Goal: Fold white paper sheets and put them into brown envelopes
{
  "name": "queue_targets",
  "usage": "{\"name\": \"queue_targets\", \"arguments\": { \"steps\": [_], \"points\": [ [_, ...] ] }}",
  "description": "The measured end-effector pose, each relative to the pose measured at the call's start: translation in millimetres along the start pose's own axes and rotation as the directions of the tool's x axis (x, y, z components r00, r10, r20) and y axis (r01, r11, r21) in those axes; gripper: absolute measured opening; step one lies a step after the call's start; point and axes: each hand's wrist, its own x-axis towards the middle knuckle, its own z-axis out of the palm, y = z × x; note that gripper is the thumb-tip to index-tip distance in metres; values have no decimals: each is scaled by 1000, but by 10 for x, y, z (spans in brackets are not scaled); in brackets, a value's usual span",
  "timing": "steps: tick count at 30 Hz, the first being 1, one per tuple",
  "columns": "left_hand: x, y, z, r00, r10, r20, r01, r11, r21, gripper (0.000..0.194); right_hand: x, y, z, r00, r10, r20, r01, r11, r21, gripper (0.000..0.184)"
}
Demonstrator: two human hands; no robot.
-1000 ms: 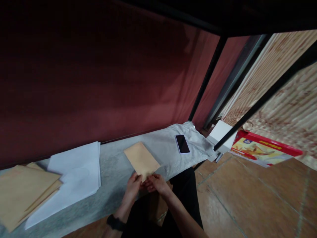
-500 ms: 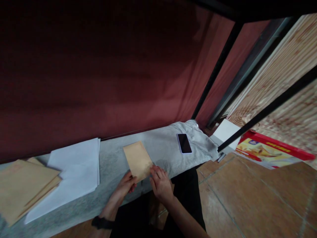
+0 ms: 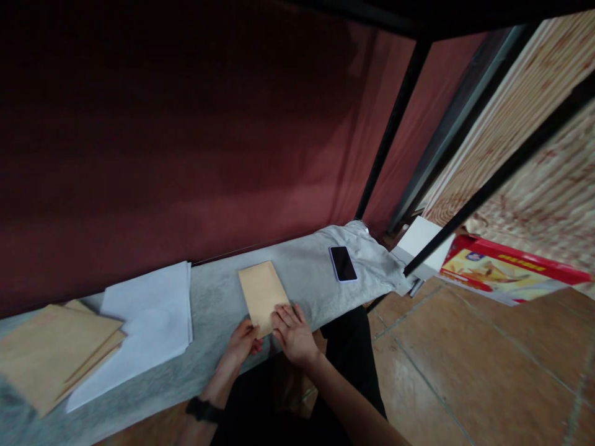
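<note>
Near the front edge of a grey cloth (image 3: 214, 297), as seen from the head camera, lies one small brown paper piece (image 3: 261, 288), set at a slant ahead of the person's knees. The left hand (image 3: 245, 337) is clamped on its near left corner, thumb above and fingers curled at the edge. The right hand (image 3: 292, 334) is not gripping — it rests palm down across the near right part, fingers extended and close together. A dark wristband (image 3: 204, 410) is worn on the left wrist.

To the right, well apart from the paper, a phone (image 3: 343, 264) lies flat with a dark screen. To the left is a stack of white sheets (image 3: 153, 310), partly overlapped by larger brown papers (image 3: 56, 350). Beyond the cloth's right end — a white box (image 3: 425, 241) and a red-and-yellow carton (image 3: 506, 272), above the tiled floor (image 3: 427, 378).
</note>
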Motion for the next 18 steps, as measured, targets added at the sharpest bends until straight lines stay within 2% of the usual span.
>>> {"name": "queue_targets", "arguments": {
  "steps": [6,12,18],
  "points": [
    [14,125,-76,998,37,50,-34,997,-65,45,129,59,-17,1000,-21,18,22,999,-41,36],
    [33,180,-125,997,62,38,-54,981,-187,54,237,189,49,991,-136,-18,135,989,-57,34],
    [28,-1,-143,976,140,-166,-115,982,153,50,67,167,220,994,-102,-36,103,994,21,38]
  ]
}}
